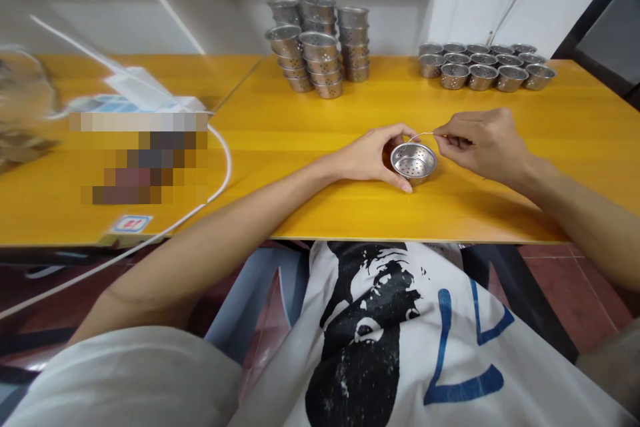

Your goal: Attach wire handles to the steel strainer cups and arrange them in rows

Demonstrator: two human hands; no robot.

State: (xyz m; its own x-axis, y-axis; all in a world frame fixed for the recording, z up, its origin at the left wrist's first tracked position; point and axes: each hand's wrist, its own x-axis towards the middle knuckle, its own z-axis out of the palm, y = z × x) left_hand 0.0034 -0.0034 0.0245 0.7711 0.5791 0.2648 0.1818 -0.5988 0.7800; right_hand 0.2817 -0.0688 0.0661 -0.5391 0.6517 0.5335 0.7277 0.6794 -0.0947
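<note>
A small perforated metal cup [414, 161] stands on the yellow table close to its front edge. My left hand [373, 153] curves round the cup's left side, thumb in front and fingers behind, holding it. To the right, my right hand [483, 141] pinches one end of a thin bent metal wire [424, 134]. The wire arches leftward over the cup, and its other end reaches the back left of the rim. Whether that end is fixed to the cup I cannot tell.
Stacks of perforated metal cups [320, 57] stand at the table's back. Rows of single cups [483, 75] sit back right. A white cable [227, 170] crosses the left side, near a blurred patch. A small label [132, 223] lies at the front edge.
</note>
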